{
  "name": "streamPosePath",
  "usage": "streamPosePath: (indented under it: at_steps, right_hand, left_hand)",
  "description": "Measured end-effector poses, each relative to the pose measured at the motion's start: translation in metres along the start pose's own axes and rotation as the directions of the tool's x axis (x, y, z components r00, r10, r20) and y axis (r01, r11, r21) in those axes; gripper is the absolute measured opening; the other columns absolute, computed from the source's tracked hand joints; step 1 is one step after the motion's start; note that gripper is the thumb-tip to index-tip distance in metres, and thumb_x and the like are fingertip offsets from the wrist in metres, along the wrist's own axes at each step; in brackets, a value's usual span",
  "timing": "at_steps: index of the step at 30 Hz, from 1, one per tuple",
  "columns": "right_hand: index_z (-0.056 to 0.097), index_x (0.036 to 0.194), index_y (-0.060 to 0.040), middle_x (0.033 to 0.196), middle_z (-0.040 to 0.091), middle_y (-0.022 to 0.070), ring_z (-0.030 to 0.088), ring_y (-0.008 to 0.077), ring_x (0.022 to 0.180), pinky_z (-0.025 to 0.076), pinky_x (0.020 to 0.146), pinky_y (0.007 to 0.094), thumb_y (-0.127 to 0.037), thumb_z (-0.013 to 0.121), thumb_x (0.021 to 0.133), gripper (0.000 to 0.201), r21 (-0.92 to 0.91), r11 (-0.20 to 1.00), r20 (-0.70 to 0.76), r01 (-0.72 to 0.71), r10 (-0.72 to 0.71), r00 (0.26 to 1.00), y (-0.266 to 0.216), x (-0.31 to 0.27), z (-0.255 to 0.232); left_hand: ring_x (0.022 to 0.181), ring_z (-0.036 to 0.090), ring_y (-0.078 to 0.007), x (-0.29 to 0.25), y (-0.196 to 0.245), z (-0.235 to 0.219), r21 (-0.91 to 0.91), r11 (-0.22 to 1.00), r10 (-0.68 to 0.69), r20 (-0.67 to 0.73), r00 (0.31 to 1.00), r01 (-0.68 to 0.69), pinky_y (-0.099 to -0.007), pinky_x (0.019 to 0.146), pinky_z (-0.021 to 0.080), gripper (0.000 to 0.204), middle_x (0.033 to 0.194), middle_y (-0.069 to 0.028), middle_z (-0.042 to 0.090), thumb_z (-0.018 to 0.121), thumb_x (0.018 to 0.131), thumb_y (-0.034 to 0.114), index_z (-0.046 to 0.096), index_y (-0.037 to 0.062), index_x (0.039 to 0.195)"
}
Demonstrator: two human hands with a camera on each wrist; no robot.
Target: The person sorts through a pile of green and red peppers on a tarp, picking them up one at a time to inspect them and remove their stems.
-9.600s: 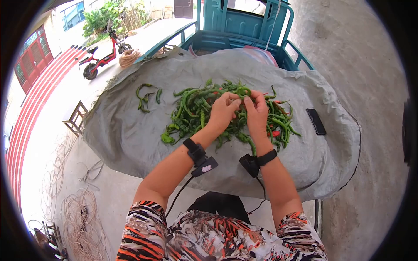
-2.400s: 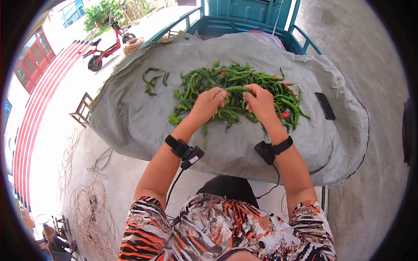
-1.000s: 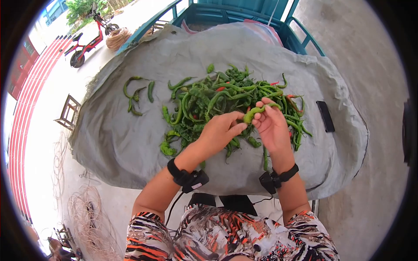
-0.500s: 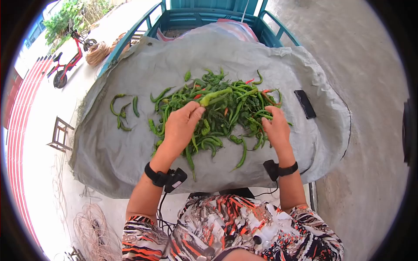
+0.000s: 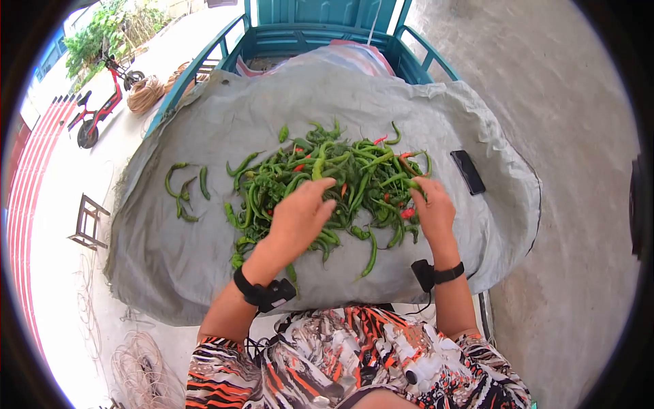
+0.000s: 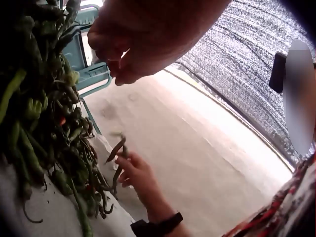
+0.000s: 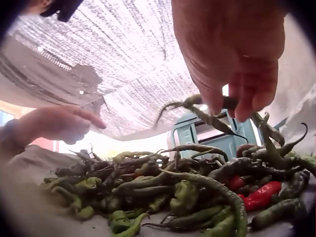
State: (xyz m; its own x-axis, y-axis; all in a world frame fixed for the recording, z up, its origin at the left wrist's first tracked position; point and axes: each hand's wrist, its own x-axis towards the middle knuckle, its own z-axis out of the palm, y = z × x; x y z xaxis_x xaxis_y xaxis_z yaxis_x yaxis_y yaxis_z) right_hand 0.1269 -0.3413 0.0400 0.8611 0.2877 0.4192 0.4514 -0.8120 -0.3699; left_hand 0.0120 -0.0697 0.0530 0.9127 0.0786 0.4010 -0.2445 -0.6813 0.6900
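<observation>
A heap of green chili peppers (image 5: 262,194) with a few red ones spreads over the grey cloth (image 5: 170,266). My left hand (image 5: 294,219) hovers over the heap's near left side, index finger extended and thumb apart, holding nothing. Just beyond its fingertips lies a lighter green pepper (image 5: 318,167). At the heap's right edge my right hand (image 5: 437,208) pinches green chili peppers (image 7: 210,118) between thumb and fingers. In the right wrist view these hang above the heap, close to a red pepper (image 7: 264,195).
Several peppers (image 5: 204,183) lie apart on the left of the cloth. A black phone (image 5: 468,172) rests at the right. Behind stands a teal cart bed (image 5: 320,34) with side rails. A small stool (image 5: 88,221) and coiled cord (image 5: 146,368) are on the ground at left.
The light green pepper passed from both hands to my left hand, which then let it go onto the heap. My right hand went to the heap's right edge and took hold of peppers.
</observation>
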Motion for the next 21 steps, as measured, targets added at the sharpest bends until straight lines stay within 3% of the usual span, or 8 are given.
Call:
streamPosePath:
  at_steps: [4,10,11,14,17,20,21]
  right_hand:
    - [0.067,0.106,-0.0174,0.091,0.065,0.0066,0.065,0.0287,0.083,0.05,0.067,0.0394,-0.026,0.066,0.085,0.022,-0.019,0.995,0.197,0.101,-0.095,0.976,-0.027,-0.001,-0.002]
    - [0.065,0.112,-0.0123,0.096,0.066,0.0096,0.065,0.0301,0.086,0.051,0.073,0.038,-0.02,0.064,0.088,0.025,0.286,0.945,0.258,0.162,-0.239,0.936,-0.05,-0.013,0.014]
    - [0.065,0.113,-0.0098,0.1,0.067,0.011,0.065,0.0299,0.089,0.051,0.076,0.0366,-0.019,0.064,0.088,0.026,0.325,0.93,0.278,0.173,-0.269,0.922,-0.051,-0.015,0.016]
    - [0.065,0.114,-0.0067,0.104,0.067,0.0127,0.065,0.0297,0.092,0.051,0.079,0.0359,-0.015,0.065,0.088,0.027,0.41,0.904,0.348,0.126,-0.282,0.894,-0.054,-0.015,0.02]
    - [0.066,0.113,-0.0071,0.103,0.068,0.0117,0.065,0.0287,0.091,0.051,0.079,0.0355,-0.015,0.066,0.087,0.027,0.444,0.891,0.375,0.089,-0.275,0.885,-0.048,-0.015,0.024]
    - [0.066,0.112,-0.0073,0.102,0.068,0.0104,0.066,0.0269,0.089,0.051,0.077,0.0337,-0.014,0.067,0.086,0.027,0.399,0.911,0.406,0.101,-0.274,0.872,-0.05,-0.016,0.029]
    - [0.066,0.112,-0.0074,0.102,0.068,0.01,0.066,0.0261,0.088,0.051,0.076,0.033,-0.014,0.067,0.086,0.027,0.348,0.933,0.423,0.09,-0.242,0.873,-0.055,-0.014,0.026]
  left_hand:
    - [0.068,0.057,-0.0243,-0.002,0.001,0.024,-0.123,0.992,-0.007,0.141,0.99,0.024,-0.0364,0.062,0.046,0.049,0.076,-0.0085,0.059,0.066,0.087,0.015,0.05,0.0084,0.133]
    - [0.068,0.06,-0.0289,-0.007,-0.006,0.054,-0.102,0.993,-0.048,0.167,0.985,0.065,-0.039,0.062,0.047,0.057,0.074,-0.0097,0.061,0.064,0.089,0.019,0.042,0.0111,0.141]
    - [0.073,0.063,-0.03,-0.009,-0.007,0.056,-0.084,0.996,-0.007,0.1,0.995,0.015,-0.0392,0.064,0.048,0.047,0.08,-0.0113,0.065,0.061,0.091,0.019,0.049,0.012,0.136]
    - [0.079,0.065,-0.0311,-0.008,-0.009,0.045,0.09,0.988,-0.144,0.203,0.969,0.128,-0.0394,0.068,0.049,0.031,0.085,-0.0131,0.066,0.058,0.093,0.018,0.06,0.0098,0.122]
    - [0.086,0.063,-0.0349,-0.014,-0.029,0.036,0.004,0.991,-0.132,0.244,0.961,0.135,-0.0427,0.07,0.05,0.022,0.094,-0.0153,0.065,0.054,0.095,0.021,0.062,0.0099,0.112]
    - [0.083,0.063,-0.0343,-0.022,-0.033,0.032,-0.156,0.984,-0.062,0.153,0.986,0.086,-0.0406,0.069,0.049,0.021,0.086,-0.0144,0.063,0.054,0.095,0.021,0.062,0.0079,0.11]
    - [0.067,0.061,-0.0251,-0.023,-0.031,0.032,-0.288,0.954,-0.068,0.063,0.996,0.084,-0.033,0.06,0.047,0.022,0.078,-0.009,0.061,0.053,0.098,0.022,0.062,0.0048,0.108]
